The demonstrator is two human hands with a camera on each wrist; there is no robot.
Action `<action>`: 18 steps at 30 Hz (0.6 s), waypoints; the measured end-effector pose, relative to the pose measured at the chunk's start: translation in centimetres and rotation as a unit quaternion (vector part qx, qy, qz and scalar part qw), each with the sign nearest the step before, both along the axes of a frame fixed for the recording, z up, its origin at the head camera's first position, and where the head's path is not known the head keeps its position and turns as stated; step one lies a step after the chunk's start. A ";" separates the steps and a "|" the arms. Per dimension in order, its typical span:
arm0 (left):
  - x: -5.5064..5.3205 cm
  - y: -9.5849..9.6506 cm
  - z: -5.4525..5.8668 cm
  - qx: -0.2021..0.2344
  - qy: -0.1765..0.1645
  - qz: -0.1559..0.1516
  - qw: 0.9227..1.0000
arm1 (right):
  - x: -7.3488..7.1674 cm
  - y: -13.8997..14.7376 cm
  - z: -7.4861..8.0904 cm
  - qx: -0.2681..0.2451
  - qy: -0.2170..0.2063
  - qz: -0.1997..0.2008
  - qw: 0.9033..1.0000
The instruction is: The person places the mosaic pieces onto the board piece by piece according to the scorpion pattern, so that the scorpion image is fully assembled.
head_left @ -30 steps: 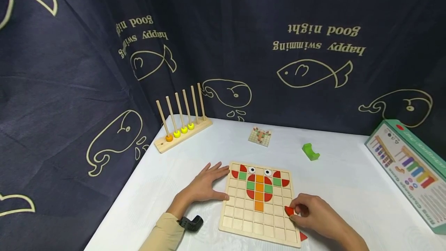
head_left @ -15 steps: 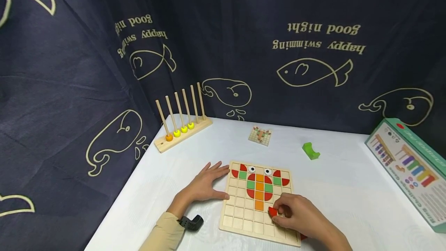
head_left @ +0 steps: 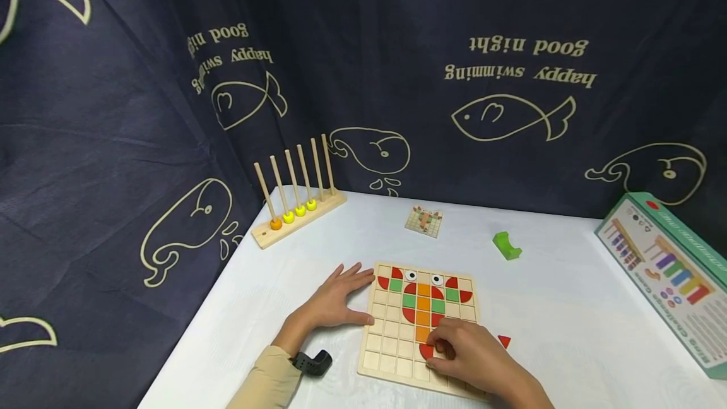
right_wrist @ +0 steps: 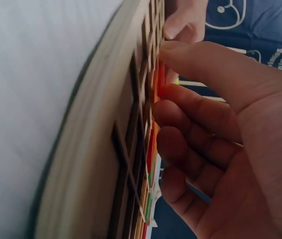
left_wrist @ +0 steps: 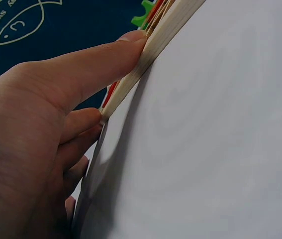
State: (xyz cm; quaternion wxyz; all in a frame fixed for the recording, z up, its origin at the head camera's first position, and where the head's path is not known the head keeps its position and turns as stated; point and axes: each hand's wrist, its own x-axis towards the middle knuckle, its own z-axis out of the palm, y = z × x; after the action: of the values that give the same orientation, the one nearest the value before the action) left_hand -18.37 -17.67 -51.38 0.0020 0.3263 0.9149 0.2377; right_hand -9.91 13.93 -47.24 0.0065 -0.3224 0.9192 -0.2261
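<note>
A wooden grid board (head_left: 392,346) lies on the table, with red, green and orange pieces and two eye discs set in its upper squares. My left hand (head_left: 335,303) rests along the board's left edge, thumb and fingers spread and touching the rim. Between thumb and forefinger my right hand (head_left: 468,352) pinches a red quarter-circle piece (head_left: 426,351) over the square below the lowest orange square (head_left: 423,334). In the right wrist view the red piece (right_wrist: 161,79) shows between the fingertips, close to the board. Whether it is seated cannot be told. The right hand hides the board's lower right.
A loose red piece (head_left: 504,341) lies right of the board. Behind the board are a small pattern card (head_left: 423,222) and a green curved block (head_left: 506,247). A peg rack with beads (head_left: 301,216) stands back left, a game box (head_left: 664,283) at the right.
My right hand has moved left across the board with the red piece, from the right edge to below the orange column. The left hand has stayed in place.
</note>
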 end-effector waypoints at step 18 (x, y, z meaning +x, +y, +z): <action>0.0 0.0 0.0 0.003 0.003 0.001 1.000 | -0.2 -1.3 -0.5 -0.014 0.034 0.005 0.999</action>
State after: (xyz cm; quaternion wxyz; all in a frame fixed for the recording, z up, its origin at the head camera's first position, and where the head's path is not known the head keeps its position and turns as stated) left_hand -18.36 -17.67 -51.34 -0.0021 0.3259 0.9146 0.2393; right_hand -10.08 12.66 -47.77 -0.0282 -0.3349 0.9138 -0.2280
